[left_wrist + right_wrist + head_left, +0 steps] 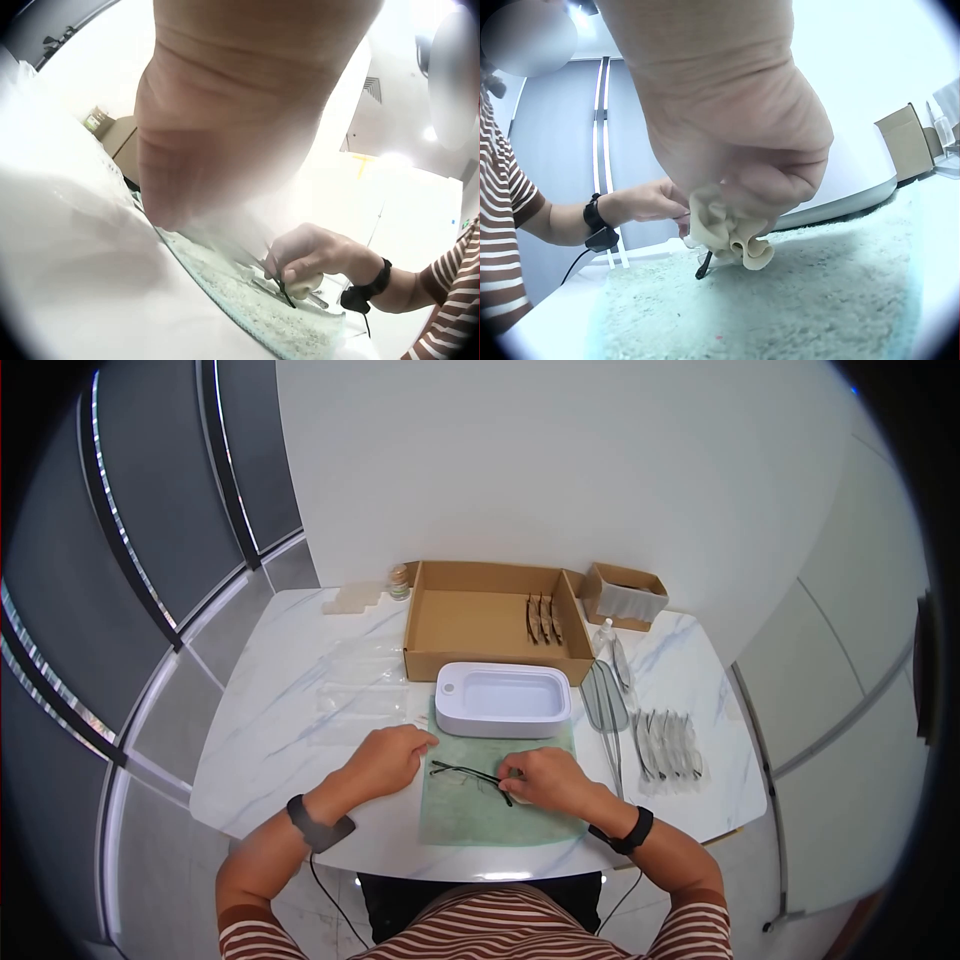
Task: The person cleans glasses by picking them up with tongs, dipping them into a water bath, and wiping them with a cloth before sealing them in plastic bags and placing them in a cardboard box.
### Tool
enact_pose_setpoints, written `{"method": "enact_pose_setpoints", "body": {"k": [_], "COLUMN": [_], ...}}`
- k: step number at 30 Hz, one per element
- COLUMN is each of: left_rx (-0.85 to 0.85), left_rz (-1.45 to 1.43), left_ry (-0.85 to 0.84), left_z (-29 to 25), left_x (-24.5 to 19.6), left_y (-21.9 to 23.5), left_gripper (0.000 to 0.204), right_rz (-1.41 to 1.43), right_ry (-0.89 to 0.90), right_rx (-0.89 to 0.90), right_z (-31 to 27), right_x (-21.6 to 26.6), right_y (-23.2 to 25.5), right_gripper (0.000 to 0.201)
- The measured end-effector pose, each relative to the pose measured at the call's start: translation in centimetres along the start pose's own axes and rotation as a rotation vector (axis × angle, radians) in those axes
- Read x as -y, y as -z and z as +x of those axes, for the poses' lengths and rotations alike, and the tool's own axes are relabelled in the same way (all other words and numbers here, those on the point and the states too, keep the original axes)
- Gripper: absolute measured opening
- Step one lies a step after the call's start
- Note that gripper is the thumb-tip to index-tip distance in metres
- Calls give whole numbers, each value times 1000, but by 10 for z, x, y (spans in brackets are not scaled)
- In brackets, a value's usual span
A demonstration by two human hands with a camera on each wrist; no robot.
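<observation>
My right hand [545, 778] grips a bunched cream cloth [724, 234] around part of a pair of dark-framed eyeglasses [465, 770], over a green towel [450, 825]. A black temple tip [703, 266] sticks out below the cloth in the right wrist view. My left hand [385, 760] is at the towel's left edge, its fingers loosely bent, close to the far ends of the glasses. In the head view nothing shows between its fingers. Its own palm hides the fingertips in the left wrist view.
Behind the towel stands a white ultrasonic cleaner [503, 728]. A cardboard tray [465, 615] behind it holds several glasses. Wrapped glasses [668, 748] lie at right, beside a grey-rimmed basket [604, 700]. Clear plastic bags [360, 700] lie left; a small box [625, 597] stands back right.
</observation>
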State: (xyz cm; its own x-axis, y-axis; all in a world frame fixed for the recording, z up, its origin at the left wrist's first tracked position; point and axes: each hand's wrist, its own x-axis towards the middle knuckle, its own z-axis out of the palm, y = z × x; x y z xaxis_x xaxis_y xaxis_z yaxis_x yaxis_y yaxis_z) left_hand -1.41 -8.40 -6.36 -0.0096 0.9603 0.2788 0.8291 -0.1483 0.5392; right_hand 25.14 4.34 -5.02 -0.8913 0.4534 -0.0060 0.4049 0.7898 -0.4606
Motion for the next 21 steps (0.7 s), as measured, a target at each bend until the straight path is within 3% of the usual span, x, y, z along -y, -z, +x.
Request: {"method": "enact_pose_setpoints", "body": {"k": [4,7,13,16,17,19,20,21], "left_rx": [-60,-8,269,273,279,52,55,106], "left_rz": [53,33,381,393,396,171,176,-46], "left_ry": [-27,-94,-233,-229,-234,-203,-205,-39], "left_z": [2,7,13,15,17,21,23,24], "left_x": [-16,-34,-38,-38,-39,-42,-45,-50], "left_y": [11,4,-25,-24,-21,-14,-12,-9], "left_gripper": [17,16,15,13,13,11,11,12], "right_rz": [-49,-54,-55,103,233,364,531,698], "right_ry": [-25,-54,-45,-84,-94,-103,-99,-92], "right_rx": [-2,-12,-44,-75,-179,-288,-399,-508], "right_z": [4,4,-6,-22,-27,-35,-39,-42], "right_x": [0,2,-5,-7,-10,-13,-13,-12], "right_y": [-6,-4,4,25,29,37,41,45], "right_gripper": [19,22,24,26,28,30,30,29]}}
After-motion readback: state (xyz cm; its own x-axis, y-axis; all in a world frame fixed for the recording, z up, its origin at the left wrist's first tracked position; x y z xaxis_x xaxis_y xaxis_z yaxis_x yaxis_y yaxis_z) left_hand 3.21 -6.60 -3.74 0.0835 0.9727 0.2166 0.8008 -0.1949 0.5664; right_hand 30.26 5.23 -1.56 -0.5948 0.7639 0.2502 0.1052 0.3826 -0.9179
